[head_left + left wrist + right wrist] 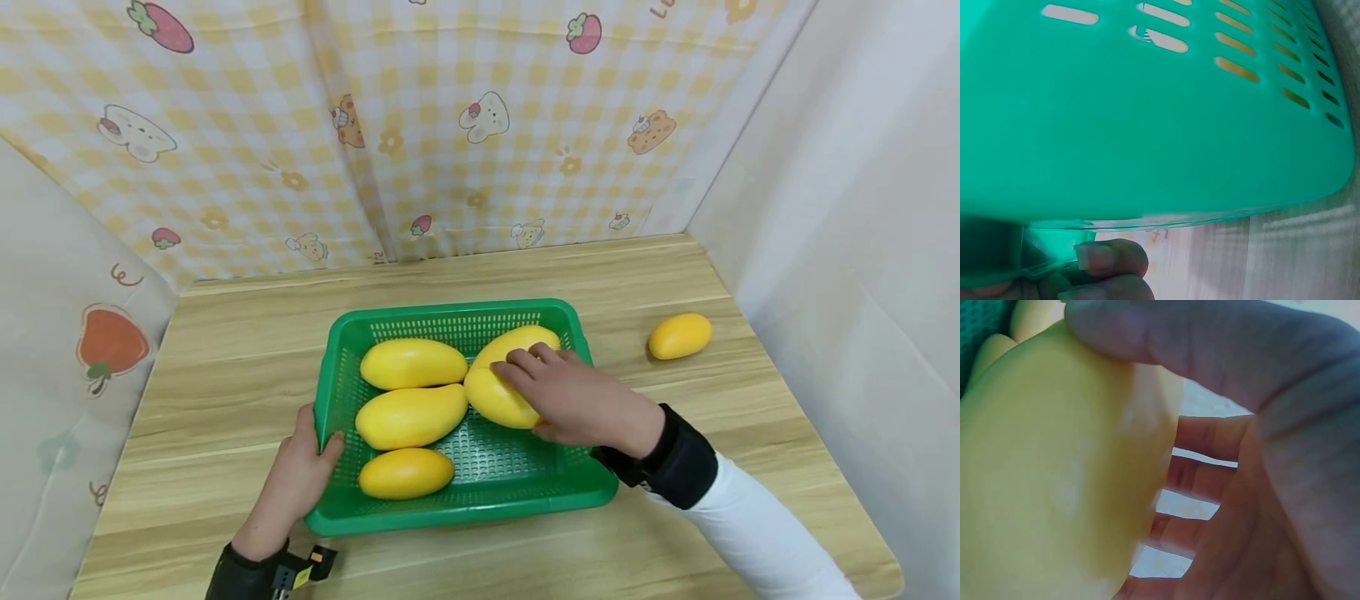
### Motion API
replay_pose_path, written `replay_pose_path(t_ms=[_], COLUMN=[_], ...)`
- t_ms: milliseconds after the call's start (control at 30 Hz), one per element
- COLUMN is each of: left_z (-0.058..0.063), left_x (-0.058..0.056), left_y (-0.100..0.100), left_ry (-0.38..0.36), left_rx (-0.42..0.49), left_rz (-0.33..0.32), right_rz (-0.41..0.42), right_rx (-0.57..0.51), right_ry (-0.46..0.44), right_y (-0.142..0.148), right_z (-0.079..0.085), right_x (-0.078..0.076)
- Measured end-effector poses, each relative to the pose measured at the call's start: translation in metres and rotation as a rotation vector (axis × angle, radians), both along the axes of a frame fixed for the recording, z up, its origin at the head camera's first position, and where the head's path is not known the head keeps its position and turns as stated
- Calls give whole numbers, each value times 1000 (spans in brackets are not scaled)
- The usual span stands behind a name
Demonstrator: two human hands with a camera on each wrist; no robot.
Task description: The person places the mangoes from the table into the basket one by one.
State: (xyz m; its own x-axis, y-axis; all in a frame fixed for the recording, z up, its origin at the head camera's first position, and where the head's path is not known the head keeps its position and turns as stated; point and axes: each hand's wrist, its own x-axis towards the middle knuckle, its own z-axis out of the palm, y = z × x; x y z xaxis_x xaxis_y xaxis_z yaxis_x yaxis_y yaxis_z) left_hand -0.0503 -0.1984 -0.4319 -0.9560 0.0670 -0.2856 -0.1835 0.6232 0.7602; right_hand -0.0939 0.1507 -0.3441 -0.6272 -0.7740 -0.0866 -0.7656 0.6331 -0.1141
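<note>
A green plastic basket (pixel 465 518) stands mid-table with several yellow mangoes in it. My left hand (pixel 296 471) grips its left rim, thumb on the inner side; in the left wrist view, fingertips (pixel 1110 257) curl under the rim beside the slotted wall (pixel 1166 137). Over the basket's right half, my right hand (pixel 588 398) holds a mango (pixel 497 400). The right wrist view shows the thumb on one side of that mango (pixel 1066 469) and the fingers around the other. Behind it lies another mango (pixel 517 340). Three more, including the front one (pixel 407 473), line the left half.
A smaller mango (pixel 680 336) lies on the wooden table (pixel 720 433), right of the basket. A checked curtain (pixel 420 167) hangs at the back, and pale cloth walls (pixel 847 275) flank the table.
</note>
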Motion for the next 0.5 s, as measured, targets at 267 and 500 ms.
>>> replay_pose_path(t_ms=[267,500], left_z=[0,-1], left_x=[0,0], left_y=[-1,-2], left_ry=[11,12], left_rx=[15,27], left_rz=[-4,-5], right_rz=[55,61], right_rx=[148,274], right_ry=[-18,-11], right_y=[-21,-32], right_z=[-21,-37], right_x=[-5,-2])
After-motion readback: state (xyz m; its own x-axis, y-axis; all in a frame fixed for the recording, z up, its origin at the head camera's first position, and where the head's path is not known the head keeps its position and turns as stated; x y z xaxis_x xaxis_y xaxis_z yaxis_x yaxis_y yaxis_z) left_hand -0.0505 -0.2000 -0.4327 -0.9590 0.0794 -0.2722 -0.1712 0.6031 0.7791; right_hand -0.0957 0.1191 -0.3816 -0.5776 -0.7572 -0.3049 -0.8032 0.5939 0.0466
